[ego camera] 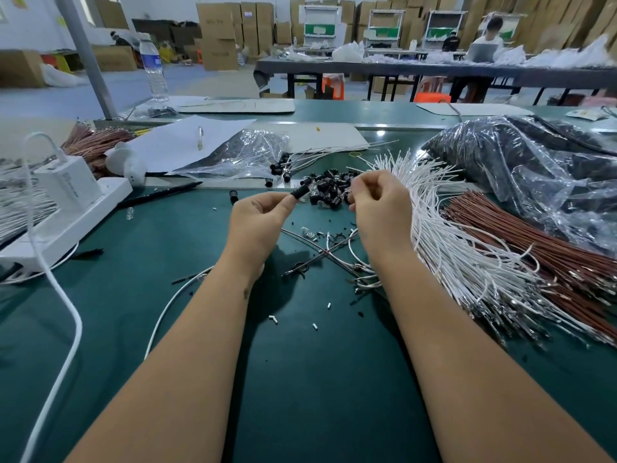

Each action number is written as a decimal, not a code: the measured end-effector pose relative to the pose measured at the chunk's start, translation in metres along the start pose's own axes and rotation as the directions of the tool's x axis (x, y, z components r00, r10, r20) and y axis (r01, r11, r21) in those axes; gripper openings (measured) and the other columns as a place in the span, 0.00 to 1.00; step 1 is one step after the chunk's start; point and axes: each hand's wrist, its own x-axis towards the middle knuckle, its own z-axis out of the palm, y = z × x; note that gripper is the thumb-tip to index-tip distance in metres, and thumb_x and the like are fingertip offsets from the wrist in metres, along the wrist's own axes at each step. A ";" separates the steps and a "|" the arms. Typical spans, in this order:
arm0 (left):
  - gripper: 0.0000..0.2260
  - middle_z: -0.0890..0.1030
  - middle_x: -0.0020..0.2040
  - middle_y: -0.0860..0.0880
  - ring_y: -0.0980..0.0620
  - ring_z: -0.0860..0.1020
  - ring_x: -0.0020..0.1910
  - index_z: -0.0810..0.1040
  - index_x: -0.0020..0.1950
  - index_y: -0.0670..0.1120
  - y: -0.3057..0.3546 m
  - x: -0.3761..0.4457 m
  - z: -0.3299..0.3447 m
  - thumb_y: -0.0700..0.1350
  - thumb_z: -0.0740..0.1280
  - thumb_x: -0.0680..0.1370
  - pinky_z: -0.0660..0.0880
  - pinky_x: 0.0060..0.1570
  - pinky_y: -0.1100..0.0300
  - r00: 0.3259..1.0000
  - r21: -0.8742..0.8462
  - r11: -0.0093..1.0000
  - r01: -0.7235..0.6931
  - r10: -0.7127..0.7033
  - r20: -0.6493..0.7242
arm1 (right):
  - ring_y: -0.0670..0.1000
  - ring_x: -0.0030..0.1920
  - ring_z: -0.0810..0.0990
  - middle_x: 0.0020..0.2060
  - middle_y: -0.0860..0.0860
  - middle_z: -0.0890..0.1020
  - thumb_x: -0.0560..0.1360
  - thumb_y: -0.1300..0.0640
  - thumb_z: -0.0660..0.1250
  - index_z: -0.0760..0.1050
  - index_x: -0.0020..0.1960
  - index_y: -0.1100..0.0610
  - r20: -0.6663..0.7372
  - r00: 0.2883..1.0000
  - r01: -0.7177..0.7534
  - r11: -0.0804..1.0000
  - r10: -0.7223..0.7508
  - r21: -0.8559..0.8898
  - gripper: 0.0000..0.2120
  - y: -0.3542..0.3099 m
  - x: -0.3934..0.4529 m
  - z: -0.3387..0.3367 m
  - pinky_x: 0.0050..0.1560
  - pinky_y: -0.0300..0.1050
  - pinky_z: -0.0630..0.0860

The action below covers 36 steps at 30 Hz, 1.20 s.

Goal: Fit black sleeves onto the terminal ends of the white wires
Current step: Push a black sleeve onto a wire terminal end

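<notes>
The left hand [258, 218] is pinching a light, stiff-looking black sleeve [299, 192] at its 7 o'clock end, while the right hand [377, 202], at the sleeve's 3 o'clock, is curling around something I cannot make out.

A green-topped table [300, 379] fills the foreground. Beyond it lie a pale blue floor [207, 83], a long dark table [417, 70] and stacked cardboard boxes [230, 31] along the far wall.

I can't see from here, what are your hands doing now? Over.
Left hand pinches one black sleeve. Right hand curled by the white wires; its hold unclear. Nothing in the way.
</notes>
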 end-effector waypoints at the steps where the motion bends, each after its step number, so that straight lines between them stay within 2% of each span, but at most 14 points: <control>1: 0.04 0.71 0.21 0.61 0.63 0.67 0.22 0.82 0.47 0.44 0.000 0.000 0.000 0.42 0.68 0.78 0.63 0.26 0.75 1.000 0.011 1.000 -0.007 0.007 0.017 | 0.48 0.37 0.79 0.37 0.51 0.80 0.78 0.60 0.64 0.75 0.43 0.53 0.050 0.998 -0.029 0.998 0.026 0.060 0.06 -0.001 -0.003 0.005 0.39 0.40 0.77; 5: 0.06 0.70 0.24 0.58 0.61 0.65 0.24 0.82 0.45 0.48 -0.003 0.004 -0.002 0.42 0.66 0.79 0.63 0.26 0.70 0.994 0.025 0.999 0.021 -0.023 0.110 | 0.44 0.28 0.75 0.29 0.49 0.79 0.78 0.63 0.65 0.76 0.44 0.56 0.212 0.966 -0.207 0.930 0.146 0.304 0.05 -0.001 -0.007 0.018 0.29 0.36 0.73; 8: 0.07 0.74 0.24 0.58 0.63 0.69 0.24 0.82 0.43 0.48 -0.003 0.003 0.000 0.40 0.67 0.78 0.65 0.27 0.73 0.990 0.079 0.997 0.004 -0.015 0.141 | 0.45 0.28 0.76 0.29 0.50 0.79 0.79 0.62 0.65 0.78 0.44 0.57 0.252 0.951 -0.275 0.863 0.179 0.424 0.06 0.002 -0.006 0.016 0.29 0.36 0.73; 11: 0.05 0.76 0.24 0.58 0.64 0.71 0.24 0.83 0.44 0.46 -0.003 0.001 0.002 0.39 0.68 0.77 0.66 0.29 0.74 0.990 0.090 0.996 -0.011 -0.001 0.138 | 0.47 0.30 0.77 0.30 0.52 0.80 0.79 0.66 0.62 0.79 0.44 0.58 0.295 0.932 -0.338 0.792 0.209 0.508 0.09 0.002 -0.004 0.013 0.30 0.37 0.74; 19: 0.06 0.77 0.26 0.58 0.63 0.74 0.28 0.82 0.40 0.48 -0.001 0.000 0.001 0.39 0.70 0.76 0.70 0.33 0.73 0.991 0.073 0.997 -0.027 0.017 0.131 | 0.46 0.26 0.74 0.26 0.49 0.78 0.78 0.61 0.65 0.76 0.39 0.58 0.264 0.933 -0.334 0.856 0.243 0.394 0.09 0.007 -0.002 0.012 0.29 0.39 0.71; 36: 0.06 0.79 0.27 0.56 0.61 0.76 0.30 0.82 0.40 0.49 0.000 -0.001 -0.001 0.38 0.71 0.75 0.72 0.36 0.72 0.986 0.059 0.997 -0.050 0.040 0.163 | 0.45 0.23 0.71 0.22 0.48 0.76 0.77 0.57 0.67 0.76 0.36 0.59 0.279 0.920 -0.358 0.879 0.274 0.315 0.11 0.009 -0.001 0.013 0.25 0.35 0.69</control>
